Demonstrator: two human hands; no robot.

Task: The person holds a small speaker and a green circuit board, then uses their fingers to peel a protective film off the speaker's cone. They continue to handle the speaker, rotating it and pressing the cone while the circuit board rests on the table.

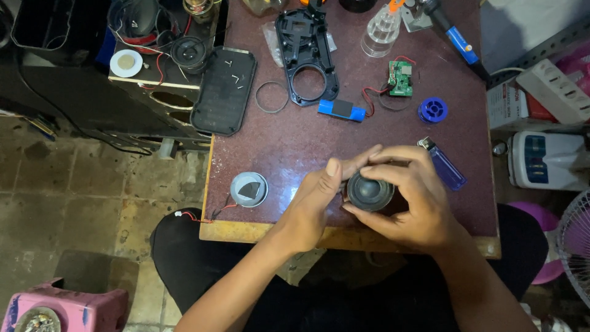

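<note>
Gripping a small round speaker (369, 191) with both hands, low over the near edge of the dark red table (276, 147). Only the head view. Left hand (319, 197) sits on the speaker's left side, thumb up along the rim, fingers wrapped under and behind. Right hand (409, 197) arches over the top and right, fingertips pinching the rim. Neither hand is spread; both are closed on the speaker, likely to steady it, with the dark cone facing up.

Just right of the right hand lies a purple lighter (444, 163), close but apart. To the left, near the table's edge, a grey round cap (249, 189) with red wire trailing off the edge.

Farther back, well apart: a blue battery (342, 109) wired to a green circuit board (401, 78), a blue solder spool (433, 110), a black plastic frame (306, 55), a thin ring (271, 97), a black grille panel (224, 89) with screws on it, and a blue-handled soldering iron (458, 40). Nothing lies between the hands and the parts; the lighter is the nearest obstacle. A pink stool (67, 307) stands on the floor, lower left.
</note>
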